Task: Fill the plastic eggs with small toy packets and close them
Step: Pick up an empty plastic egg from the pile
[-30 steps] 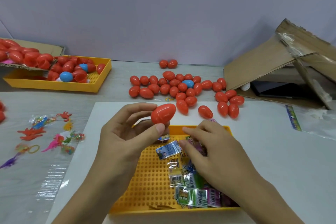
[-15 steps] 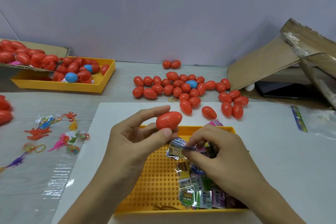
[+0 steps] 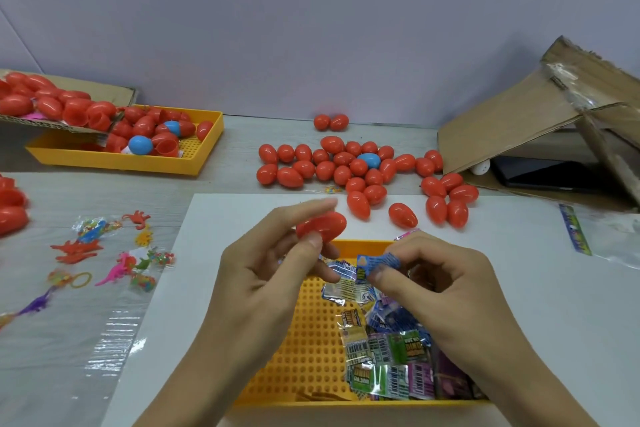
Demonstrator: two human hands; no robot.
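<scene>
Red plastic egg (image 3: 322,226) sits closed between the thumb and forefinger of the left hand (image 3: 273,274), lying on its side above the far rim of the near yellow tray (image 3: 311,350). That hand's other fingers curl loosely beneath the egg, the palm turned inward and the forearm coming up from the lower left. The right hand (image 3: 440,291) pinches a small blue toy packet (image 3: 375,262) between thumb and forefinger, just right of and below the egg, and lifted clear of the heap of packets (image 3: 388,354) in the tray's right half; its remaining fingers are bent inward. Both hands hover over the tray, which rests on a white sheet (image 3: 540,288). More closed eggs (image 3: 346,166) lie clustered on the table beyond.
</scene>
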